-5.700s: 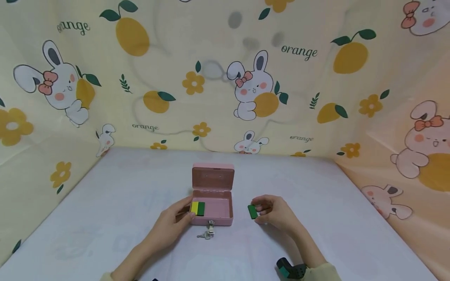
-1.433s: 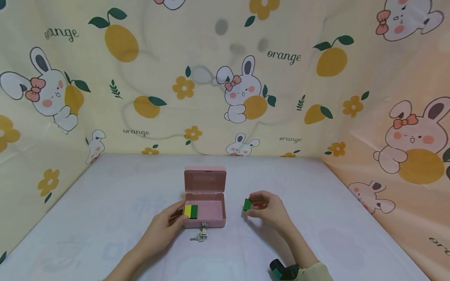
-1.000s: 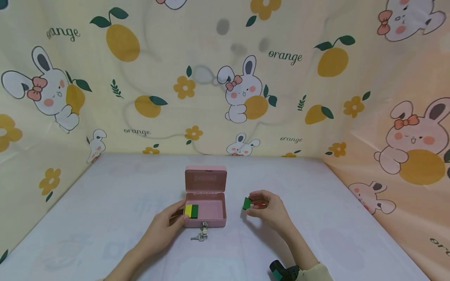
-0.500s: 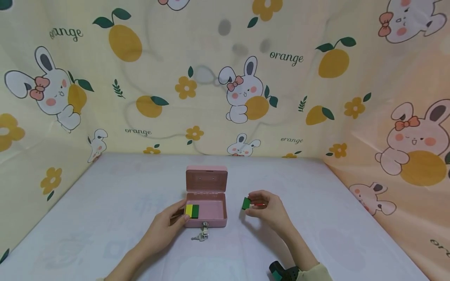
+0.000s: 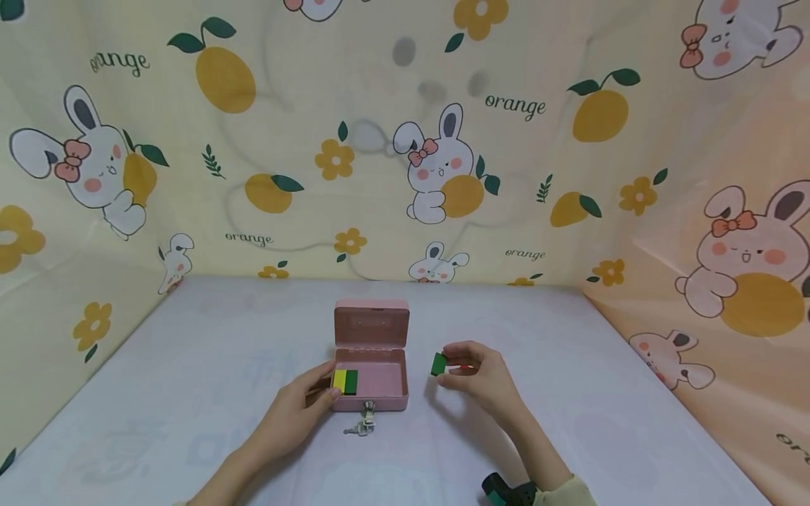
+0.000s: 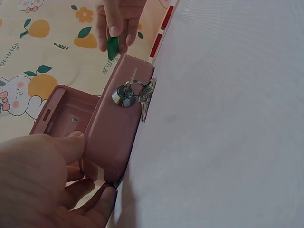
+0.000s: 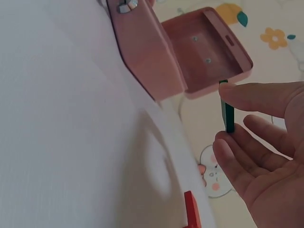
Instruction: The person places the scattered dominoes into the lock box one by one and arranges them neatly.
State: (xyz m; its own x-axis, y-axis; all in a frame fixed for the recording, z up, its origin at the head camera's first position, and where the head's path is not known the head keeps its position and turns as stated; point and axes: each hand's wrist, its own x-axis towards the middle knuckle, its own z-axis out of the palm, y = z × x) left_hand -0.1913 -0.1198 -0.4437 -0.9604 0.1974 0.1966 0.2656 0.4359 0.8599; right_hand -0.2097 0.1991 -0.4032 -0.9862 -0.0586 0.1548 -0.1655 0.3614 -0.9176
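A pink metal cash box stands on the table with its lid raised. My left hand grips its left side, thumb near the front corner. Inside at the left, a yellow block and a green block lie side by side. Keys hang from the lock on the front. To the right of the box, my right hand pinches another green block between thumb and fingertips, above the table and apart from the box.
Red blocks are on the table right of the box; in the head view the right hand mostly hides the red. A dark wrist device is on the right forearm. A printed cloth hangs behind the white tabletop.
Over the last second my right hand and its green block have edged left towards the box, and the block has turned slightly. My left hand stays on the box.
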